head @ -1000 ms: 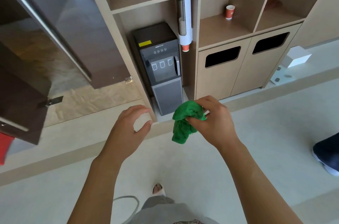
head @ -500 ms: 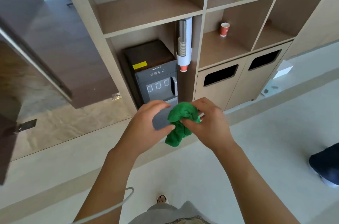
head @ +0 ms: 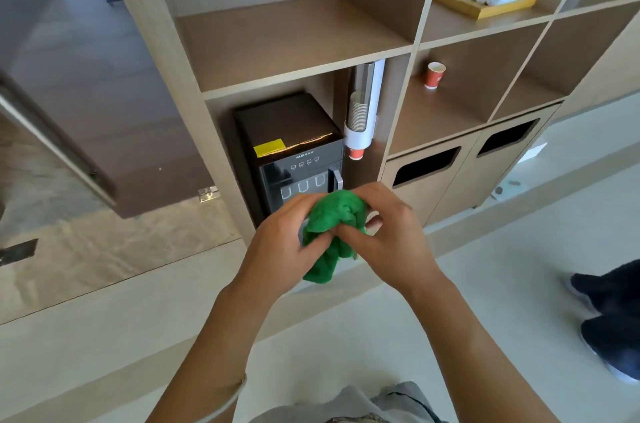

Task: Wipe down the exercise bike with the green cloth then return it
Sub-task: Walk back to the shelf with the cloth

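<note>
Bunching green cloth [head: 334, 215], crumpled, tail dangling

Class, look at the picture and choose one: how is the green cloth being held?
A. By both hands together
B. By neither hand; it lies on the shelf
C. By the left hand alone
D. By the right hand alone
A: the left hand and the right hand both grip the bunched green cloth in front of the water dispenser.

Both hands bunch a crumpled green cloth [head: 334, 232] at centre: left hand [head: 280, 246] at nine o'clock, right hand [head: 391, 239] at three; a black boxy water dispenser [head: 291, 145] stands at twelve
</note>
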`<state>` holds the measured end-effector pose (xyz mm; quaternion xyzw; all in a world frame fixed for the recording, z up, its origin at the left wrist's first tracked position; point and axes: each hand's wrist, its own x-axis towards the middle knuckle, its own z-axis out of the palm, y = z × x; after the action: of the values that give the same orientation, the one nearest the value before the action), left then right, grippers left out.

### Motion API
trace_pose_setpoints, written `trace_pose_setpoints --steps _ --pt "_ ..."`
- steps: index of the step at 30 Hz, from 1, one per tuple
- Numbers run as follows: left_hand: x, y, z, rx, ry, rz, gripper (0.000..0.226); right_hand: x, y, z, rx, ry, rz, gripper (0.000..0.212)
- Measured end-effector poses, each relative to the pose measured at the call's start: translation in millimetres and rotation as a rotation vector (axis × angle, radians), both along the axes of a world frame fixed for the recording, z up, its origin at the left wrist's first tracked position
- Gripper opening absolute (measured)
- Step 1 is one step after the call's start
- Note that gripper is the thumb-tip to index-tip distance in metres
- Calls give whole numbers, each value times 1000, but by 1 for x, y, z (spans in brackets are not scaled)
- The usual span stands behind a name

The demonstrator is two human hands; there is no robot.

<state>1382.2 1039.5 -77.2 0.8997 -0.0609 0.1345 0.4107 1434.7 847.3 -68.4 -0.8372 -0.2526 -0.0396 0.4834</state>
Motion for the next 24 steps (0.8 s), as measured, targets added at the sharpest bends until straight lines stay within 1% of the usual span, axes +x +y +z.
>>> trace_pose_setpoints --steps 3,8,11,15,17,20,22,24 --pt "23 9 1 -34 -39 43 39 29 3 1 44 40 104 36" --pt "72 12 16 -61 -114 115 34 97 3 2 50 -13 235 48" --pt "108 7 29 -59 -147 175 34 148 3 10 52 -61 278 42" --pt "154 1 54 -31 -232 262 33 214 1 28 105 10 355 26" --pt "176 2 68 -30 -254 342 36 244 6 39 132 19 372 23" --pt "204 2 89 -78 -296 465 39 282 15 59 207 -34 388 26" --pt "221 0 100 -60 -326 511 37 301 20 70 208 -115 366 29" --pt "235 1 108 -40 -344 556 35 314 26 77 236 -146 398 35"
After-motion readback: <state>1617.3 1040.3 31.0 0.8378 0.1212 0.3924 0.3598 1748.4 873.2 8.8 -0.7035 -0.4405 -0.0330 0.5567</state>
